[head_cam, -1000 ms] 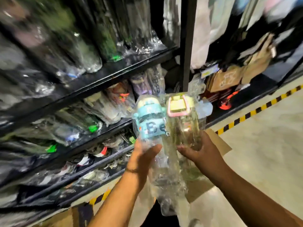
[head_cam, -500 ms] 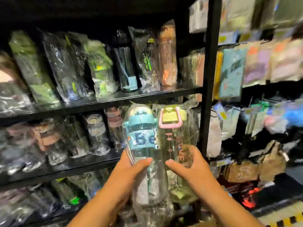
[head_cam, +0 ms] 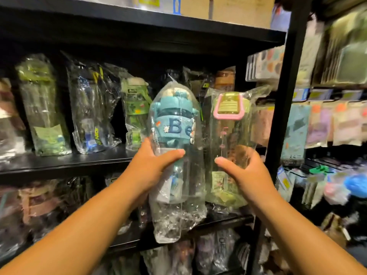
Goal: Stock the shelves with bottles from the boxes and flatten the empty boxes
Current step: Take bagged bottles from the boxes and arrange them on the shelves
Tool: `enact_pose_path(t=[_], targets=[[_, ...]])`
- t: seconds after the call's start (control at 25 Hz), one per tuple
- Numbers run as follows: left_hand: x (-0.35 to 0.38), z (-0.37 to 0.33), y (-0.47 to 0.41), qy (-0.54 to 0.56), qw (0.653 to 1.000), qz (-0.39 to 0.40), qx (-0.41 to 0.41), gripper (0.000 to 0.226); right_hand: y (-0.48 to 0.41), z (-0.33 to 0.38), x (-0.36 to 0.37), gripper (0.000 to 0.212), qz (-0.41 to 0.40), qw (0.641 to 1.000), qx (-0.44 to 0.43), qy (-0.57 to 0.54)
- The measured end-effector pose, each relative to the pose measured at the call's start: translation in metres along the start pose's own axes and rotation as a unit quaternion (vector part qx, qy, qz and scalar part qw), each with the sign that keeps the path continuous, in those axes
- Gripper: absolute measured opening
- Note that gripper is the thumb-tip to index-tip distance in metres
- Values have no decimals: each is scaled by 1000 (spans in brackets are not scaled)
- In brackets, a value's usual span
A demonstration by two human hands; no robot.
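A: Where are the two bottles at this moment?

B: Both are in the air in front of the middle shelf [head_cam: 79, 161], upright, with their caps higher than its board. The left hand [head_cam: 151, 169] is wrapped around the blue bottle [head_cam: 174, 126] through its plastic bag, thumb in front. The right hand [head_cam: 244, 171] grips the pink-handled bottle [head_cam: 228, 116] in the same way, fingers behind it.

A: Where on the middle shelf should they go?

B: I think at its right end, to the right of the green bottle [head_cam: 136, 114] that stands on it. Some wrapped bottles seem to stand at the back there. I cannot tell how deep the free place is.

A: What needs care?

B: The bags hang loose under the bottles. I would set one bottle at a time, bottom first on the board of the middle shelf, so the loose film folds under and does not tip it. The fingers should press the bottle body, not the bag only, because the film looks slippery.
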State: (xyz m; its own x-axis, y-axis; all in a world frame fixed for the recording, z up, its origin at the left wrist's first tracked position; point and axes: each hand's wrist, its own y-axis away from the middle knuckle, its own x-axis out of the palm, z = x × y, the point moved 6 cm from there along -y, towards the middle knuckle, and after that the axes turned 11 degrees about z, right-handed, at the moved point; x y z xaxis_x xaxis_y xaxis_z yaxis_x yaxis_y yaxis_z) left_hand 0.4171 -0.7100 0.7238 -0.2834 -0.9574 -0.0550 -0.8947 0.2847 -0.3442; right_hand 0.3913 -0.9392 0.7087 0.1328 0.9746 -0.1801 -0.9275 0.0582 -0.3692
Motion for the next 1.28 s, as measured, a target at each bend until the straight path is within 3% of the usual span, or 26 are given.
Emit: enact_pose_path(t=[0.08,0.4,0.64,0.84,1.28], targets=[[-2,-4,-22,18,1000,-7,4,58,-27,2,-11,61,-29,999,-14,21],[21,-1,-82,0,996,-84,28,55,-134,-6,-63,93,-52,995,-66,58],[38,9,-101,-37,990,-136,23,55,-188,-44,-76,87,-44,994,-71,68],[45,9,-109,-66,985,-154,35,55,-212,-62,-69,97,-41,993,-76,85],[29,0,-94,-113,974,-193,32,61,-178,-48,-29,103,42,981,-115,149]])
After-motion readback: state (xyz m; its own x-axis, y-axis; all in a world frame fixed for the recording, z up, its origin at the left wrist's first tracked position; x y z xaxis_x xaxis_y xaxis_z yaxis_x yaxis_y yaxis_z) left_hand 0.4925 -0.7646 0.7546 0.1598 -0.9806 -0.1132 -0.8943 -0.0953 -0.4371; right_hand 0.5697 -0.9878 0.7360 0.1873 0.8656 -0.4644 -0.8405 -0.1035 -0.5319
